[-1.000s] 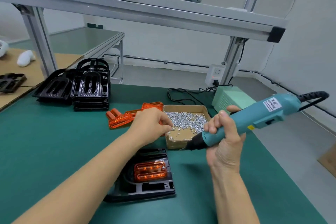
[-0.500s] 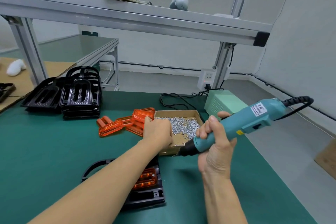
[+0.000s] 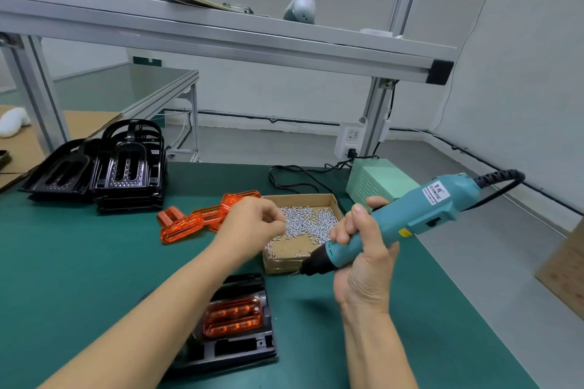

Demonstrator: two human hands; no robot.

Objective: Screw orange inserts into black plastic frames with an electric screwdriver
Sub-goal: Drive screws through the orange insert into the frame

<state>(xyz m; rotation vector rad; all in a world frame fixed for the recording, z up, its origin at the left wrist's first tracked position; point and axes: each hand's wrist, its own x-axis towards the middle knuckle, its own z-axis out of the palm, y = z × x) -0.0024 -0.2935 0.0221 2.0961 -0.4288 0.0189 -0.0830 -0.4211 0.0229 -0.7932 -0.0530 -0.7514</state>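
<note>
A black plastic frame [image 3: 240,347] lies on the green mat near me, with an orange insert [image 3: 233,316] seated in it; my left forearm covers its left part. My right hand [image 3: 363,259] grips a teal electric screwdriver [image 3: 404,218], tip pointing left and down just above the mat. My left hand [image 3: 252,224] hovers over the left edge of a cardboard box of small silver screws [image 3: 308,221], fingers curled together; whether they pinch a screw I cannot tell. Loose orange inserts [image 3: 202,218] lie left of the box.
Stacks of black frames [image 3: 126,170] stand at the back left. A pale green power unit [image 3: 379,178] with black cables sits behind the box. An aluminium shelf beam [image 3: 221,41] crosses overhead. The table's right edge runs close to the screwdriver.
My left hand has stayed at the screw box, fingers now drawn together over its left edge. The screwdriver has kept its pose; the camera tilted slightly.
</note>
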